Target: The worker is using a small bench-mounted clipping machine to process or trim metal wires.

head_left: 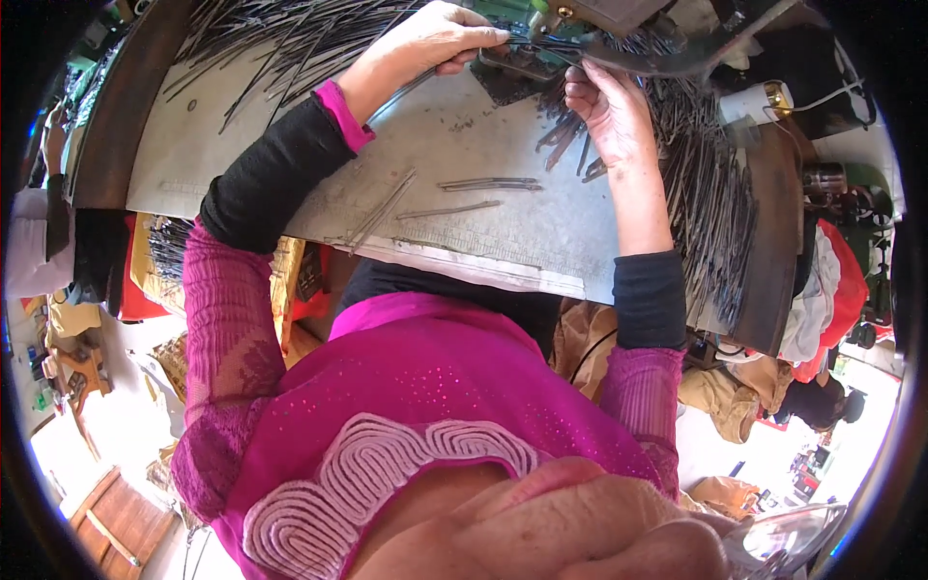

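At the far side of the table my left hand (440, 39) is closed on a thin dark strip (398, 95), whose tail hangs out below the palm. To its right my right hand (611, 108) pinches narrow dark strips (556, 46) that run between both hands. These lie at the working area of what looks like a sewing machine (667, 60), partly cut off by the upper edge. Fingertips and machine parts hide exactly where the strips pass. Below the right hand several folded strip ends (565, 140) lie on the table.
A large pile of dark strips (290, 48) covers the table's (435, 145) far left, and another pile (710, 213) its right side. Loose strips (488, 184) lie near the front edge. A white cylindrical fitting (754, 104) with a cord sits far right. Another person's arm (53, 155) shows far left.
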The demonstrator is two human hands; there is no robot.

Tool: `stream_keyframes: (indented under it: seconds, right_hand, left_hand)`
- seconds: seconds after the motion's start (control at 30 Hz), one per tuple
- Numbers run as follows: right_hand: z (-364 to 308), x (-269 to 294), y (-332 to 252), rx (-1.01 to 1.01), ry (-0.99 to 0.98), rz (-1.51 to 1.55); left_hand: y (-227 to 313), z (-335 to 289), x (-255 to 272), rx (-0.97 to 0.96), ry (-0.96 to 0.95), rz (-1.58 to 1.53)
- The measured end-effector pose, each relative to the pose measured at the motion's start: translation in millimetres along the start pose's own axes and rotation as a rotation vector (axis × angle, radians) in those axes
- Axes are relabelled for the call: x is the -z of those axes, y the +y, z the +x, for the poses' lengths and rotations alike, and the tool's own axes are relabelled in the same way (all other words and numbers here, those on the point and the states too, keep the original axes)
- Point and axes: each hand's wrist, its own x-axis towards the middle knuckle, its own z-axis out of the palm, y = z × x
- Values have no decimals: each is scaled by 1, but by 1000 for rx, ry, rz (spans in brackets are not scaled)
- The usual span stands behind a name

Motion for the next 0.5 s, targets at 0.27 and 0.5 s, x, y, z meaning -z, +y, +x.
stream_keyframes:
  seconds: [0.27, 0.5]
  right_hand:
    - [-4, -1, -5, 155, 67, 2]
    - [-32, -48, -14, 197, -187, -960]
  left_hand:
    - [27, -12, 10, 91, -111, -219]
    - [9, -18, 3, 136, -266, 28]
